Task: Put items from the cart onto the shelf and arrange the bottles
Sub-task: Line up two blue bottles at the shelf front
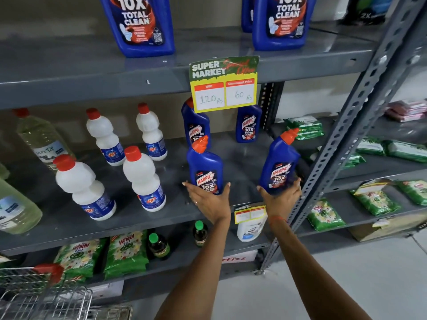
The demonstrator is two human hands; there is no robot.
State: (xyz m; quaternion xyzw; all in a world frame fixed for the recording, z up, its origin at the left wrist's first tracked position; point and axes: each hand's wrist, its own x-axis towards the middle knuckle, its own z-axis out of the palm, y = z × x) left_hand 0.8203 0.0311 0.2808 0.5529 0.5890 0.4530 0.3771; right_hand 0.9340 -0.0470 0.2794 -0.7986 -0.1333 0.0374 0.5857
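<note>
My left hand [209, 202] grips the base of a blue Harpic bottle [204, 165] with an orange cap, standing near the front of the grey middle shelf [57, 218]. My right hand [280, 199] holds a second blue Harpic bottle [279, 167] by its base, tilted to the right near the shelf's right upright. Two more Harpic bottles [248, 124] stand behind them, partly hidden by a price sign. Several white bottles with red caps [143, 179] stand to the left on the same shelf. A corner of the wire cart [46, 299] shows at the bottom left.
A yellow and green price sign [224, 84] hangs from the upper shelf, where large blue jugs [138, 24] stand. Clear bottles [39, 137] are at the far left. Green detergent packs [124, 252] and dark bottles fill the lower shelf. A perforated steel upright [342, 135] slants at the right.
</note>
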